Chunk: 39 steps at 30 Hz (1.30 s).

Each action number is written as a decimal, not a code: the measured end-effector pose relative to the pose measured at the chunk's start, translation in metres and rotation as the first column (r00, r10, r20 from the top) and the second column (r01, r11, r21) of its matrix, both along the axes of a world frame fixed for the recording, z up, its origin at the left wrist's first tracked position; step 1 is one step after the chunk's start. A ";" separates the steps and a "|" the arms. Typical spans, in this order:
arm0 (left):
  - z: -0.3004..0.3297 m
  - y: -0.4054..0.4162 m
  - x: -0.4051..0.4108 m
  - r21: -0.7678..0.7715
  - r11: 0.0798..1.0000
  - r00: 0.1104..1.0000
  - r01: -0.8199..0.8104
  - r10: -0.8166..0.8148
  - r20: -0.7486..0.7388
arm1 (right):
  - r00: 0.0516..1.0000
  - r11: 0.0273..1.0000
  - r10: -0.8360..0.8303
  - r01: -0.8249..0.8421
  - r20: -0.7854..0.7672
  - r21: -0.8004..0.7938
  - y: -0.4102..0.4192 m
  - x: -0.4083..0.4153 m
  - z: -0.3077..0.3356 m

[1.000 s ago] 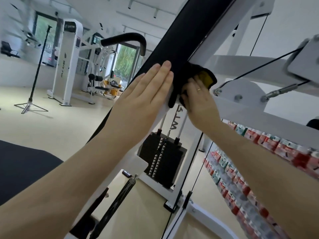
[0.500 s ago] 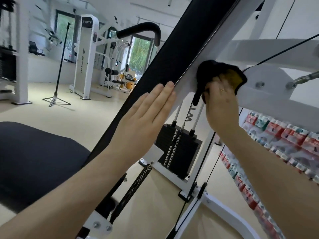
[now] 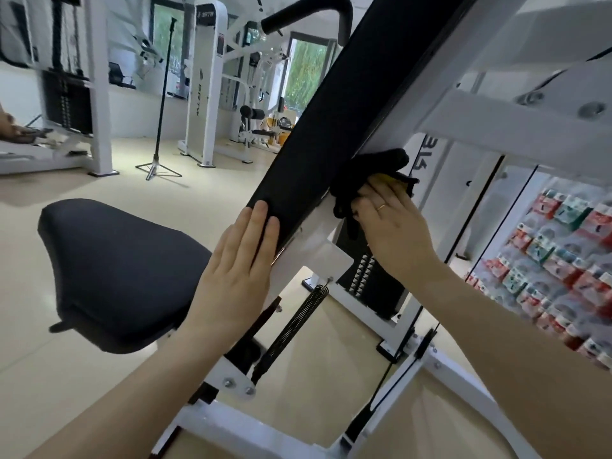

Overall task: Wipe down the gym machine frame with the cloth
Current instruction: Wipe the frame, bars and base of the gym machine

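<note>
Cloth now low on the frame, beside the back pad's bottom end.

The right hand [image 3: 394, 226] bunches the black-and-yellow cloth [image 3: 374, 173] against the white machine frame [image 3: 314, 236], its grip curled round it, lower than before. The left hand [image 3: 238, 270] has slid down too, fingers flat on the black back pad [image 3: 318, 127] above the seat [image 3: 116, 270].
</note>
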<state>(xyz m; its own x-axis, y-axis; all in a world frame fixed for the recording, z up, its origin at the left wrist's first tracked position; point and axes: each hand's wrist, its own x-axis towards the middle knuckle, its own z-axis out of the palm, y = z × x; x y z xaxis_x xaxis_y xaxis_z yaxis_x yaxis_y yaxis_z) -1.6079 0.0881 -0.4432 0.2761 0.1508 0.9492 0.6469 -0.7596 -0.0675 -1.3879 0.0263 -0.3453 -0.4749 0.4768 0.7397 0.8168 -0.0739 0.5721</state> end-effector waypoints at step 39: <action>-0.166 0.010 -0.049 -0.358 0.902 0.926 -0.243 0.106 -0.362 | 0.984 0.730 0.152 -0.178 -0.097 -0.660 0.070 -0.090 -0.278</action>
